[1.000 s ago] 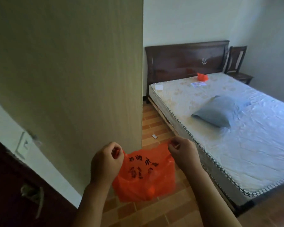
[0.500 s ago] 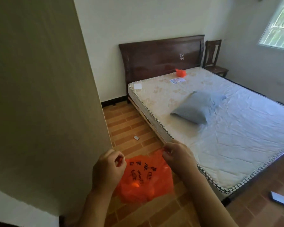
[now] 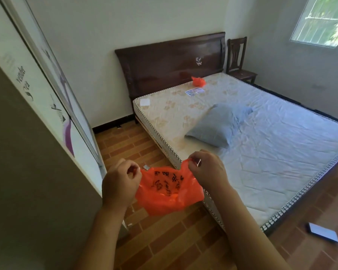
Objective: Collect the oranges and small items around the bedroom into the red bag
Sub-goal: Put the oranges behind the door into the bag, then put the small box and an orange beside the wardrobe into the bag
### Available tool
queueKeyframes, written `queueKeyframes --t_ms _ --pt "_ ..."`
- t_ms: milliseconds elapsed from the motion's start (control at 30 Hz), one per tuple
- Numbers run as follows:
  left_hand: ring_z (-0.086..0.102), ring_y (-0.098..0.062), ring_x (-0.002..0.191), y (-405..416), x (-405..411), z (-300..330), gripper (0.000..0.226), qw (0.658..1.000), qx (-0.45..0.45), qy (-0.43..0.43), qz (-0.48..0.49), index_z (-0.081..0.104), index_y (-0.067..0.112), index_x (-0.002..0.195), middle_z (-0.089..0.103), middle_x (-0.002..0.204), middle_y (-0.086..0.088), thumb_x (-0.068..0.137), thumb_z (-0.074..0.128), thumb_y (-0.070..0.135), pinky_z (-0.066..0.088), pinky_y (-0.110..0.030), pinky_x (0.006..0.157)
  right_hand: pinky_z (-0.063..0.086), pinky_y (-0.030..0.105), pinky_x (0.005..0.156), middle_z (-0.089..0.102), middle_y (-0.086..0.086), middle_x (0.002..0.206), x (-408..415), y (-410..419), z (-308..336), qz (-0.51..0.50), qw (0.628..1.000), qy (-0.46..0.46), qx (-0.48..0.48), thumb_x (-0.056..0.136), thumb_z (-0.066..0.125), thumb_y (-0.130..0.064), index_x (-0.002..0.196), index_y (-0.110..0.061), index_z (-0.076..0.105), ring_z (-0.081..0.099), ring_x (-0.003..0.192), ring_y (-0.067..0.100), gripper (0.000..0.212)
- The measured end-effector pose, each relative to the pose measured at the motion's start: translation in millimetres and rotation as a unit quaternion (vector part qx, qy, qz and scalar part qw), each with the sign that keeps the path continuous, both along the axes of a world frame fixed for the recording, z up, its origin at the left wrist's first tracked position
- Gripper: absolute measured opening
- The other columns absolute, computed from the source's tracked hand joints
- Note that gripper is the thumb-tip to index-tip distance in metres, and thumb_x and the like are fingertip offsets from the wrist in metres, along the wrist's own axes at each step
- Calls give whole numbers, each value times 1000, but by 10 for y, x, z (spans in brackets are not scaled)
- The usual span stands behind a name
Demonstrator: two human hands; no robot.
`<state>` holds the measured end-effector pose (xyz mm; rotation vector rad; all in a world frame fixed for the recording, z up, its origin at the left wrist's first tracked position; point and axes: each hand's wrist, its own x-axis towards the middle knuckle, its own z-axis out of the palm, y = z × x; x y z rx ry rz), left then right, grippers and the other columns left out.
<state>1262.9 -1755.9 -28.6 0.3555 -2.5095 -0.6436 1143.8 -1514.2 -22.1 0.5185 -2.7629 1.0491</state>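
Red bag (image 3: pixel 169 191) is pinched open by left hand (image 3: pixel 120 184) and right hand (image 3: pixel 208 170); an orange shape shows inside. Floor scrap (image 3: pixel 146 167), phone (image 3: pixel 322 231) and bed items remain uncollected.

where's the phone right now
In the head view, the phone lies flat on the brick floor at lower right, just past the foot corner of the mattress.
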Motion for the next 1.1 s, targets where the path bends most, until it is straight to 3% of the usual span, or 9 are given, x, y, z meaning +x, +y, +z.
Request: queueKeyframes --t_ms 333,467,700,800,933,1100 --pt "60 -7 77 -186 -739 -157 5 1000 7 -3 -13 70 21 90 64 88 7 94 73 20 50 -13 64 54 35 68 63 -13 82 -643 -110 -181 -7 1000 -18 -2 85 68 -30 89 -30 76 59 77 7 9" --pt "59 -6 78 -423 -1152 -285 7 999 19 -3 -28 69 21 88 62 86 9 92 74 18 53 -17 63 53 33 68 63 -14 82 -979 -348 -237 -17 999 -34 13 86 68 -27 88 -30 76 58 76 5 8" --pt "57 0 73 -1100 -1983 -300 11 998 49 10 -46 69 23 86 61 83 13 90 76 16 46 -11 62 50 29 67 65 -13 80 -1660 -966 2 -32 998 -23 47 84 69 -22 85 -26 76 58 74 5 8" --pt "60 -3 74 -1353 -2304 -238 13 996 72 22 -51 68 25 86 61 83 13 89 76 17 56 -24 62 51 31 68 65 -12 80 -1943 -1220 116 -45 998 -4 52 84 70 -23 85 -26 76 59 73 9 7" --pt "58 -7 74 -1570 -2643 -172 12 995 75 40 -51 69 22 83 61 81 12 86 78 15 44 -16 63 47 29 67 64 -11 78 -2196 -1439 125 -50 997 1 59 83 70 -24 84 -25 74 58 73 10 4" --pt "58 -7 72 -1776 -2927 -204 14 994 77 56 -56 69 21 82 61 80 11 84 79 12 46 -19 63 43 28 65 63 -11 78 -2491 -1607 170 -57 996 -2 62 83 72 -23 85 -24 75 57 73 10 3"
